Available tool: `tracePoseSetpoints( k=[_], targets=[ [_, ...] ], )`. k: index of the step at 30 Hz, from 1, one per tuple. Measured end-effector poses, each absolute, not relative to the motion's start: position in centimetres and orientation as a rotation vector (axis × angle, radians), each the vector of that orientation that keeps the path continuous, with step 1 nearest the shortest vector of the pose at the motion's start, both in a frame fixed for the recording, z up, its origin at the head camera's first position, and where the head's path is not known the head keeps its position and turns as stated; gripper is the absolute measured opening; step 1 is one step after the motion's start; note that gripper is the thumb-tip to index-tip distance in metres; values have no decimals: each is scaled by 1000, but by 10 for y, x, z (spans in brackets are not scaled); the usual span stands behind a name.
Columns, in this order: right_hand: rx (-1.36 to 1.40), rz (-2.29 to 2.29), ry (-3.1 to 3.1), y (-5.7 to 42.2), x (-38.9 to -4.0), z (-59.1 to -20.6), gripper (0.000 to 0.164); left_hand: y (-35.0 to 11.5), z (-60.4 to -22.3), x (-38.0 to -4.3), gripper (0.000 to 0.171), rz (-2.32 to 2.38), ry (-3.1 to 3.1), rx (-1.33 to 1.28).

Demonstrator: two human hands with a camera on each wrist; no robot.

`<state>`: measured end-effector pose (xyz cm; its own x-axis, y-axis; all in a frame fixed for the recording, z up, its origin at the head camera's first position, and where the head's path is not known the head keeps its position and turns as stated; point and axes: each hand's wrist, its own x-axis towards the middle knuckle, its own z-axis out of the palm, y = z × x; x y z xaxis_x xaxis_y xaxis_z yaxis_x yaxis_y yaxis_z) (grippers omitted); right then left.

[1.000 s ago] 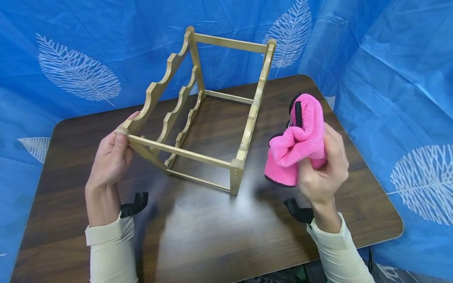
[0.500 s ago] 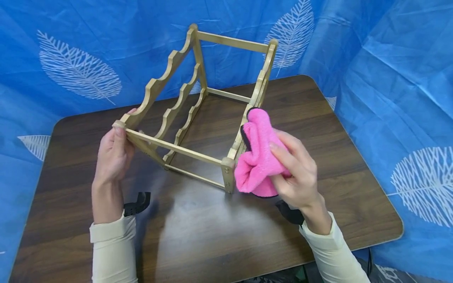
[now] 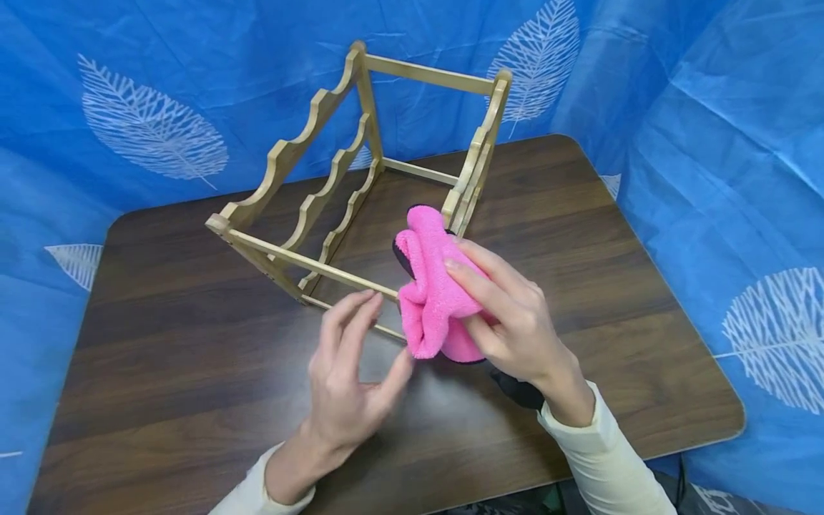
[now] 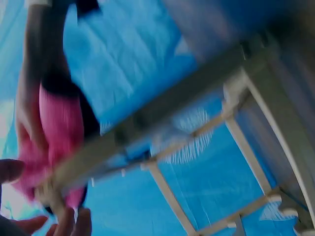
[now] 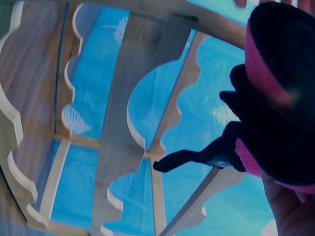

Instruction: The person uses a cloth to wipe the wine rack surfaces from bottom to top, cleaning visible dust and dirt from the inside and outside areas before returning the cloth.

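A pale wooden rack point(image 3: 315, 265) with wavy, scalloped rails stands on the table in the head view. My right hand point(image 3: 515, 322) pinches a bunched pink cloth point(image 3: 438, 286) with black edging, over the rack's near right corner, which it hides. Close by, my left hand point(image 3: 344, 372) has its fingers bent loosely near the rack's front rail, thumb tip beside the cloth's lower edge; contact is unclear. The left wrist view is blurred, with fingers point(image 4: 81, 223) beside the rack's corner. From the right wrist, the cloth's black side point(image 5: 285, 98) and a hanging loop point(image 5: 189, 157) show.
The dark wood-grain table point(image 3: 161, 372) has rounded corners. Blue curtains point(image 3: 270, 43) printed with white leaves surround its back and sides. A black wrist mount point(image 3: 518, 390) sits at the right cuff, and a dark cable point(image 3: 681, 479) hangs below the table's right front edge.
My left hand has let go of the rack's left front corner and moved right, towards the cloth. My right hand has carried the cloth left to the near right corner.
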<state>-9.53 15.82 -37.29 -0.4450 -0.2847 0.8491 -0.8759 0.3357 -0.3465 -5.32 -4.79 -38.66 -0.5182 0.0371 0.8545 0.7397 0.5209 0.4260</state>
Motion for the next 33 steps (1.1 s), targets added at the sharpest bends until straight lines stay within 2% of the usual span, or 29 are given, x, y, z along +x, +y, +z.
tracePoseSetpoints(
  k=[8, 16, 20, 33],
  targets=[
    [984, 1079, -1850, 150, -94, -374, 22, -27, -394, -51, 60, -926, -2074, -598],
    [804, 1139, -1708, 154, -99, -378, 22, -32, -383, -59, 38, -994, -2120, -671],
    [727, 1155, -1703, 157, -101, -379, 26, -35, -379, -63, 34, -1099, -2118, -722],
    [579, 1163, -1712, 171, -103, -378, 30, -72, -369, -66, 47, -1352, -2102, -836]
  ],
)
